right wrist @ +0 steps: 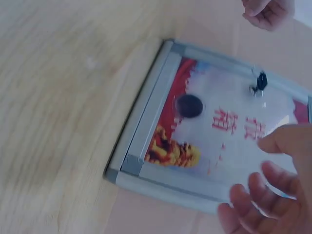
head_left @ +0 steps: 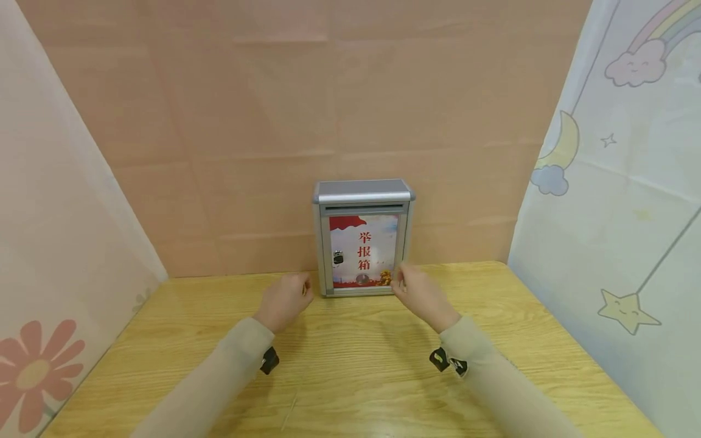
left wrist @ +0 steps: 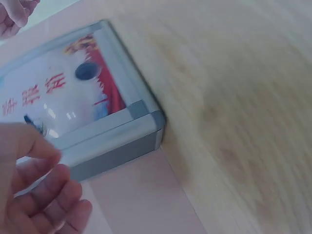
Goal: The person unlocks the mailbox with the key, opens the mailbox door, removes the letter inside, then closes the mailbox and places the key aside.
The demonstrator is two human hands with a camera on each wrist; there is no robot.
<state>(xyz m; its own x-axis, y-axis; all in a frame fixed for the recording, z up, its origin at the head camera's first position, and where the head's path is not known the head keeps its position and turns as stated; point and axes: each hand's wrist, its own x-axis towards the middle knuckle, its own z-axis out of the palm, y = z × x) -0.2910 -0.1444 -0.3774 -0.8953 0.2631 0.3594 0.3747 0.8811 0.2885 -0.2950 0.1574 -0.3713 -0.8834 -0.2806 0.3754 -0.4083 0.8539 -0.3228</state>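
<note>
A grey metal-framed letterbox (head_left: 350, 243) with a slot under its lid stands upright at the table's back edge. Its white front panel carries red characters and a red-and-gold print. A key with a black head (right wrist: 262, 81) sits in the lock on the panel's left side. Low on the panel is a round dark disc (right wrist: 189, 106). My left hand (head_left: 285, 298) hovers just left of the box's lower corner, fingers loosely bent around nothing. Beside the lower right corner is my right hand (head_left: 424, 295), its fingers relaxed, thumb apart from them and nothing held.
The wood-grain table (head_left: 339, 365) extends under both forearms. Behind the box hangs a plain pinkish-tan cloth (head_left: 246, 121). Patterned white sheets flank the table, with a red flower (head_left: 33, 372) on the left and a yellow star (head_left: 628, 310) on the right.
</note>
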